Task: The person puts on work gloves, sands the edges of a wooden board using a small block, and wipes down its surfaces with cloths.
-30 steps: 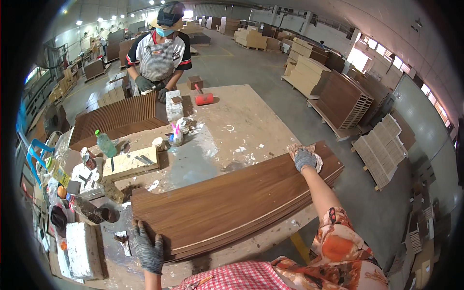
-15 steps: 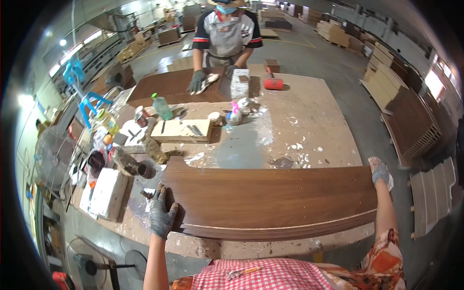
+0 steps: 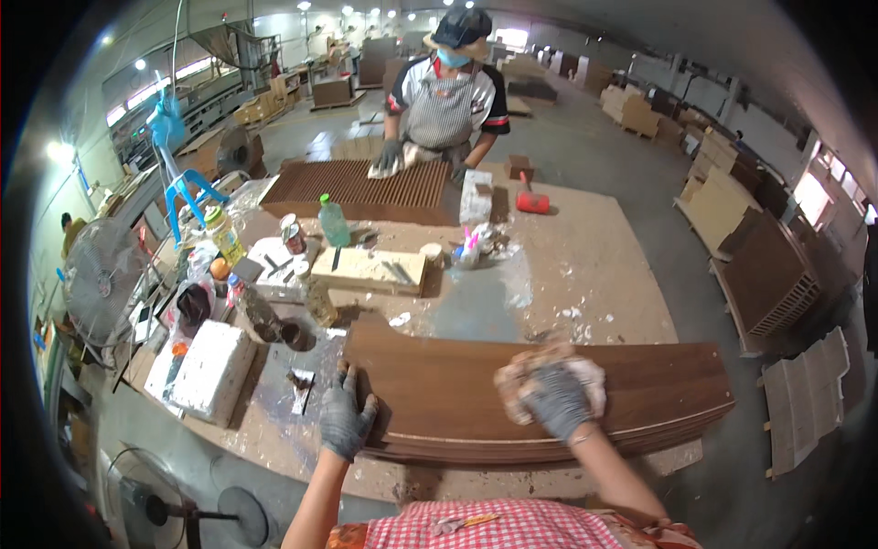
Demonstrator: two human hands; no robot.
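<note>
Scarred tan tabletop (image 3: 631,265), spattered white, with a grey-blue stained patch near its middle. Broad workshop around it: grey floor, stacks of brown panels (image 3: 777,284) on pallets to the right, ceiling lights far off, a wire-caged fan (image 3: 102,279) standing at the left. Far side of the tabletop: a co-worker (image 3: 445,114) in cap, mask and checked apron, bent over a ribbed row of brown slats (image 3: 361,189); a red mallet (image 3: 532,202) lies to the right of it. Left side crowded: green-capped bottle (image 3: 332,221), cream block (image 3: 370,268) with dark strips on top, white block (image 3: 215,371) at the near corner. The wood-grain boards (image 3: 448,375) lie stacked flat along the near edge, the top one notched at its far left corner. Both forearms reach in from below, in grey gloves. Left hand (image 3: 346,423) set at the stack's left end, fingers pointing away, thumb spread, gripping nothing that I can see. Right hand (image 3: 560,398) right of the stack's middle, angled inward, somewhat blurred; its fingers clasp a bunched cloth (image 3: 512,384) against the top board.
</note>
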